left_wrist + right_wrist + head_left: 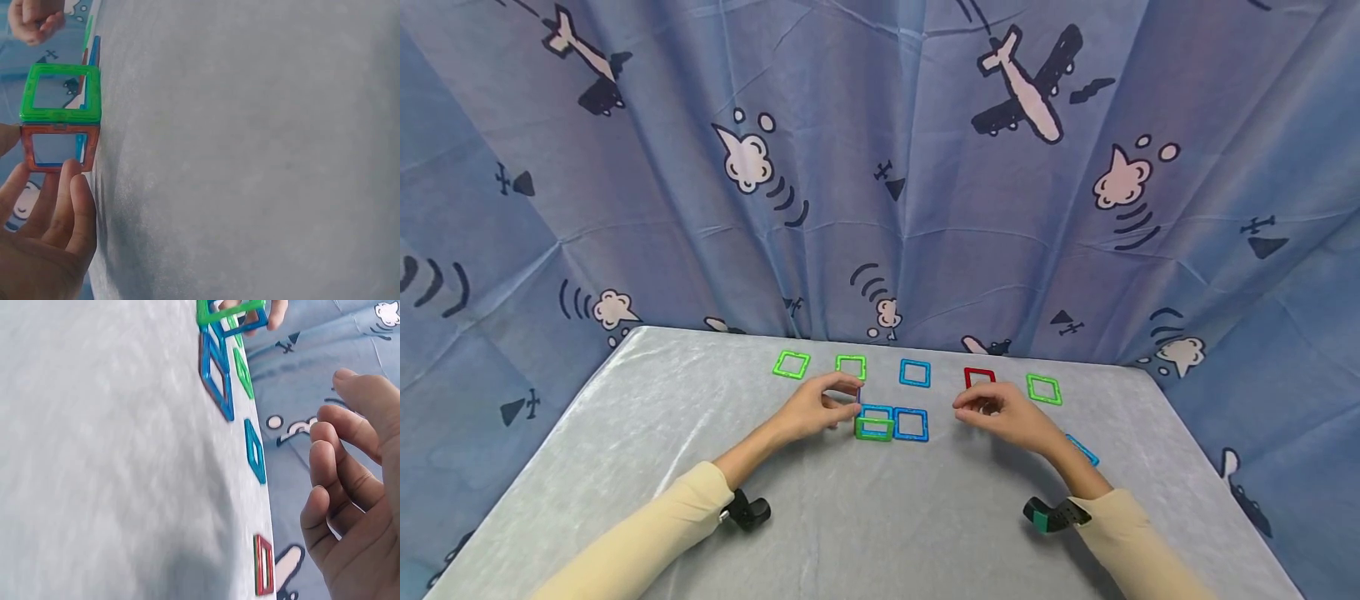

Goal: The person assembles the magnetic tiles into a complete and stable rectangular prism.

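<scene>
My left hand (812,408) pinches a square magnetic tile frame (59,167), red-orange in the left wrist view, between thumb and fingertips. That tile stands upright at the left side of a small build. A green tile (61,115) stands upright at its front edge, joined to it at a corner. Flat on the table, a blue tile (912,438) lies to the right, against the build's blue base tile (877,407). My right hand (1011,412) hovers right of the build, fingers loosely bent, holding nothing. Below its fingers' far side is a red tile (980,371), partly hidden.
Along the table's far edge lie green tiles (792,364) (1043,377), another green tile (851,359) and a blue tile (915,383). A further blue tile (1082,450) is partly behind the right forearm. A patterned blue curtain (880,167) hangs behind the grey-covered table (880,525).
</scene>
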`<state>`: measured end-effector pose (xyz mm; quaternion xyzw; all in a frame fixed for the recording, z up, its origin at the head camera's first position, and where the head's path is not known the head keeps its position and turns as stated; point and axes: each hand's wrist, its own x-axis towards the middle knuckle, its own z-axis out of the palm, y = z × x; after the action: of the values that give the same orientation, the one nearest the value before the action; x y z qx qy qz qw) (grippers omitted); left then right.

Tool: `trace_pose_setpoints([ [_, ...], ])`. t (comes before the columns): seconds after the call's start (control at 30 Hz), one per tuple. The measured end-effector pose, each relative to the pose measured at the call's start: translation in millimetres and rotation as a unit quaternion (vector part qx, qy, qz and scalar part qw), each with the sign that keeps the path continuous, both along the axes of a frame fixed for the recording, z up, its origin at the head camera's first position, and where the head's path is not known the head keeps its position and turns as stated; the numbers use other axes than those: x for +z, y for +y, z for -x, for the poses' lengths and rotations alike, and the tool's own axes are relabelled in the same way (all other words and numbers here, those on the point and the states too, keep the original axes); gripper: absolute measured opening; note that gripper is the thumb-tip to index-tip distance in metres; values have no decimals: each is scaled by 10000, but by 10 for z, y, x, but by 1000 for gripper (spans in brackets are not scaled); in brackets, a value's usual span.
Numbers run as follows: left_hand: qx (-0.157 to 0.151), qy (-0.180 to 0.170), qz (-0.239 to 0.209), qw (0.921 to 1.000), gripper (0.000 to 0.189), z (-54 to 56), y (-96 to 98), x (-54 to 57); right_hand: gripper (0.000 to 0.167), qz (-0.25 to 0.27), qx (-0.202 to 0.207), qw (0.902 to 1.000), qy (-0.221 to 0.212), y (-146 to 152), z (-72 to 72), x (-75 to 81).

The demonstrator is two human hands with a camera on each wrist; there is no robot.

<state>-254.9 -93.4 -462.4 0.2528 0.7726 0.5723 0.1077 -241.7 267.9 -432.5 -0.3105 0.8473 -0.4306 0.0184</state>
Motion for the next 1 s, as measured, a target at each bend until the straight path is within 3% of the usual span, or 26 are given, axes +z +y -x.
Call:
trace_pose_setpoints([
  [0.47, -46, 58, -244, 9997, 43, -12, 13, 31, 15, -28, -303, 9995, 94, 495, -186, -10],
  [0.93, -21, 42, -115, 9999, 42, -30, 31, 31, 24, -46, -878, 9960, 173, 921, -407, -71],
  [1.0, -32, 28, -132, 9999, 40, -86, 33, 110, 26, -90, -971, 9951, 157, 969, -440, -77],
])
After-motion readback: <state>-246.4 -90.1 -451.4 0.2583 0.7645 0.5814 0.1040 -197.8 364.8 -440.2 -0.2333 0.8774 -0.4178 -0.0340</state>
